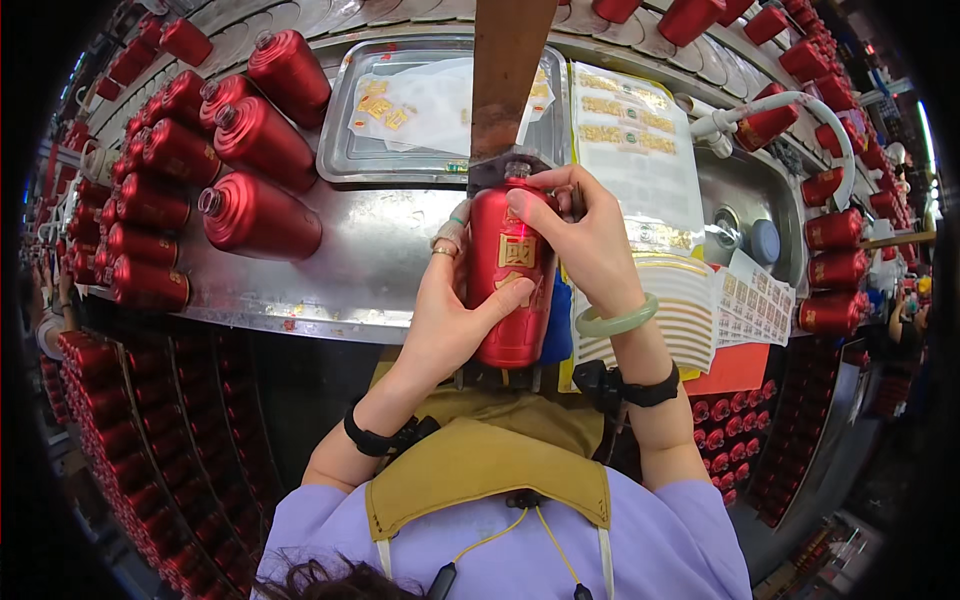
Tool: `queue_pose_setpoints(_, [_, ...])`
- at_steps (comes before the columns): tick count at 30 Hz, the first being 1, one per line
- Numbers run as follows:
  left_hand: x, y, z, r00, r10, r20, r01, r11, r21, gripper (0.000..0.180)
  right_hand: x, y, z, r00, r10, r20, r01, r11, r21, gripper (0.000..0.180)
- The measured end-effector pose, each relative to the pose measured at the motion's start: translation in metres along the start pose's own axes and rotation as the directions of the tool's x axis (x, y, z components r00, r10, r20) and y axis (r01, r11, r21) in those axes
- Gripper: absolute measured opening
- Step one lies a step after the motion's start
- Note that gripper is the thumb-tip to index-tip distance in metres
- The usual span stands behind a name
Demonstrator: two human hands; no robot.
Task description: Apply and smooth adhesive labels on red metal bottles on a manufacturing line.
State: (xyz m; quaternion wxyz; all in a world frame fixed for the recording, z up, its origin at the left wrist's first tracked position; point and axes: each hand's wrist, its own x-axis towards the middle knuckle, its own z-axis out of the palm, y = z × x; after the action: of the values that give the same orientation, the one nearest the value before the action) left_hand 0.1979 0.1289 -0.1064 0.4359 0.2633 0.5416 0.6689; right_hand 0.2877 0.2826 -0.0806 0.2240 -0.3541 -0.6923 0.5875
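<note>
Upright in front of me is a red glass bottle (512, 335) with gold characters on its front and a clear, uncapped neck. My left hand (455, 300) wraps round its left side, the thumb lying across the lower front. At the shoulder, my right hand (590, 225) presses its thumb near the top of the gold lettering, fingers behind the neck. Whether a decal lies under that thumb I cannot make out. Beyond the bottle, a metal tray (345, 150) holds wet-looking backing sheets with loose gold characters (385, 108). Sheets of gold decals (630, 120) lie to the right.
Several red bottles (262, 215) stand on the steel counter (270, 285) at left. A brown post (512, 70) rises behind the held bottle. At right are a sink (775, 190) with a white faucet (715, 125), fanned strips (650, 310) and small label sheets (755, 300). Racks of red bottles (120, 440) fill the lower left.
</note>
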Motion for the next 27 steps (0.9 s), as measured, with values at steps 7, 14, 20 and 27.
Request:
queue_pose_setpoints(7, [0.000, 0.000, -0.001, 1.000, 0.023, 0.013, -0.024, 0.999, 0.031, 0.089, 0.002, 0.004, -0.001, 0.999, -0.030, -0.018, 0.030, 1.000, 0.000, 0.033])
queue_pose_setpoints(14, [0.001, 0.001, 0.000, 1.000, 0.015, -0.003, -0.015, 1.000, 0.020, 0.089, 0.001, 0.003, 0.000, 0.999, -0.004, -0.033, 0.003, 1.000, -0.031, 0.032])
queue_pose_setpoints(20, [-0.002, 0.004, -0.002, 1.000, -0.005, 0.028, 0.007, 0.996, -0.089, 0.097, -0.011, 0.010, -0.006, 1.000, 0.000, -0.020, 0.003, 0.988, 0.155, 0.037])
queue_pose_setpoints(27, [-0.003, 0.004, -0.011, 0.995, -0.073, 0.067, 0.083, 0.982, -0.170, 0.095, -0.063, 0.028, -0.014, 0.993, 0.112, 0.045, -0.119, 0.977, 0.179, 0.064])
